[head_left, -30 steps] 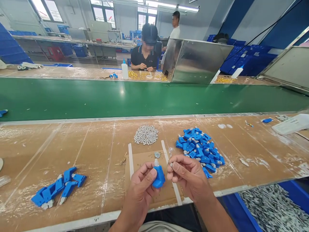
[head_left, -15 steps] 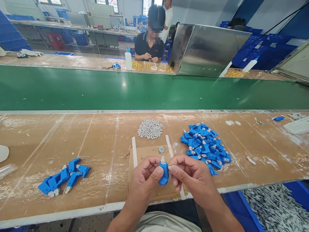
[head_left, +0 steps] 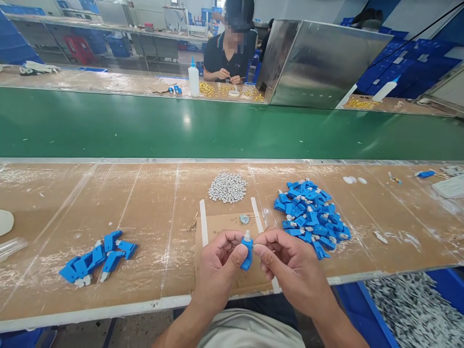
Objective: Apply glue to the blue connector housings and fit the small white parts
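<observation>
At the lower centre of the frame, the left hand (head_left: 220,268) grips a blue piece (head_left: 247,257) between thumb and fingers, its pale tip (head_left: 247,235) pointing upward. The right hand (head_left: 293,267) has its fingertips at the right side of the piece; what, if anything, they grip is hidden, and we cannot tell. We judge the main hazard to be a twist: sideways pressure from the right could turn the piece within the left hold, since only a small area seems pinched. Because the fingers cover the contact, we think a misplacement there would be hard to notice. Were the piece to slip, it could land on the cardboard sheet (head_left: 219,223) beneath or drop over the front edge of the bench (head_left: 159,304), just below the hands in the frame. Right of centre, the heap of blue pieces (head_left: 312,217) lies near the right hand, so a careless sweep of the knuckles might scatter it. The heap of small grey parts (head_left: 227,188), at upper centre, lies apart from both hands; the bluish lump (head_left: 244,219) on the sheet could, if sticky, smear a straying finger
</observation>
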`<state>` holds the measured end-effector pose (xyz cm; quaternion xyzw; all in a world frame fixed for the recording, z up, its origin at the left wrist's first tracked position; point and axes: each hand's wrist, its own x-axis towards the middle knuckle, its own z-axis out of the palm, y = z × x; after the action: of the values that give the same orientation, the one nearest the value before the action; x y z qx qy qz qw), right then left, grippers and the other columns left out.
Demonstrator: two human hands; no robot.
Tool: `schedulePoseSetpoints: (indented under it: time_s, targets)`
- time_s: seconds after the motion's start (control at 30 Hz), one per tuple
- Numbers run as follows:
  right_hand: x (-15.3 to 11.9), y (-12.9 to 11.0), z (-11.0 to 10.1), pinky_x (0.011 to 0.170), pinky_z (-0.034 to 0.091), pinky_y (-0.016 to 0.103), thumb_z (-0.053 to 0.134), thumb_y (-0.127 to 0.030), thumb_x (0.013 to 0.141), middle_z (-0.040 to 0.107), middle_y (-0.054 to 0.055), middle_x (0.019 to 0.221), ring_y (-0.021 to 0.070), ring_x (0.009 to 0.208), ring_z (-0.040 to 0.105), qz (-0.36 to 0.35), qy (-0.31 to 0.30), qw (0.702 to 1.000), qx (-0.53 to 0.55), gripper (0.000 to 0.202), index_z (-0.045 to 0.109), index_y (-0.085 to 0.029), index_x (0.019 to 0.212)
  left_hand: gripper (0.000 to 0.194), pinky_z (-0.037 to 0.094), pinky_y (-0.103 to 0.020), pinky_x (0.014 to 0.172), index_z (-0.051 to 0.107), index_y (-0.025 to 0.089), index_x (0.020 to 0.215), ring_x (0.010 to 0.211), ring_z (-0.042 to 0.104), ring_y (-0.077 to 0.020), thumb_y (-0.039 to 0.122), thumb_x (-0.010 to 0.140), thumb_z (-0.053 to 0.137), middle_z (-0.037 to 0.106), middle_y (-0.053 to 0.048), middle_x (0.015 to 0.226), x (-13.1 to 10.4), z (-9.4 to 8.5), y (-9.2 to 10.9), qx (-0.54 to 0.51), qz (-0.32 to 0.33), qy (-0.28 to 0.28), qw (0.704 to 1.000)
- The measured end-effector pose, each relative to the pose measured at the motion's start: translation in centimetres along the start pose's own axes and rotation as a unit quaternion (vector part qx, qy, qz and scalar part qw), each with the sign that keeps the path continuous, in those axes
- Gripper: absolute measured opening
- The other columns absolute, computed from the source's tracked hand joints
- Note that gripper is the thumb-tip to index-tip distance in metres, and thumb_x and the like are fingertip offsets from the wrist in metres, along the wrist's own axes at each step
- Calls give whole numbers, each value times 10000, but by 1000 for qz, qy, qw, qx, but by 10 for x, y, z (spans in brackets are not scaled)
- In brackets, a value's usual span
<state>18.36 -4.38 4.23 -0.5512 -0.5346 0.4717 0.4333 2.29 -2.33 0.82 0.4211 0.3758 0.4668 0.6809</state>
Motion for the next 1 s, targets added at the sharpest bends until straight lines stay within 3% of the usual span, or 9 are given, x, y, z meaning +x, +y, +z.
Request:
schedulePoseSetpoints:
  time_s: [0.13, 0.27, 0.5, 0.7, 1.0]
  targets:
    - [5, 2, -3, 443, 505, 170, 730, -388, 872, 622, -15, 628, 88, 498, 577, 33, -3, 998, 55, 220, 692, -178, 821, 240, 434, -221, 624, 670, 154, 1019, 707, 527, -111, 366, 907, 667, 615, -28, 834, 0, 2, 5, 27, 22, -21, 999]
    - [7, 8, -7, 380, 470, 157, 785, -387, 821, 596, -38, 531, 67, 402, 523, 66, -34, 986, 152, 246, 684, -166, 782, 239, 441, -216, 614, 660, 141, 1000, 695, 532, -107, 364, 912, 660, 599, -22, 802, 2, 1, 12, 14, 4, -63, 998]
    - [0, 10, -11, 425, 517, 142, 776, -324, 846, 607, -38, 615, 60, 465, 565, 41, 4, 988, 151, 174, 701, -173, 802, 210, 455, -222, 633, 645, 149, 992, 692, 536, -104, 349, 929, 641, 598, -17, 788, 5, 5, 20, 27, -4, -102, 994]
    - [6, 15, -17, 333, 448, 101, 857, -287, 749, 604, -50, 621, 43, 400, 561, 76, -23, 959, 272, 251, 641, -168, 705, 208, 439, -222, 621, 639, 130, 981, 676, 521, -96, 333, 946, 616, 591, -17, 788, 7, 11, 26, 27, -3, -145, 989]
    - [10, 25, -21, 327, 450, 87, 837, -324, 771, 638, -29, 703, 68, 472, 638, 107, -80, 934, 333, 284, 609, -163, 725, 226, 430, -245, 610, 612, 146, 916, 655, 556, -122, 370, 928, 634, 656, -45, 740, 15, 16, 33, 18, -34, -158, 987]
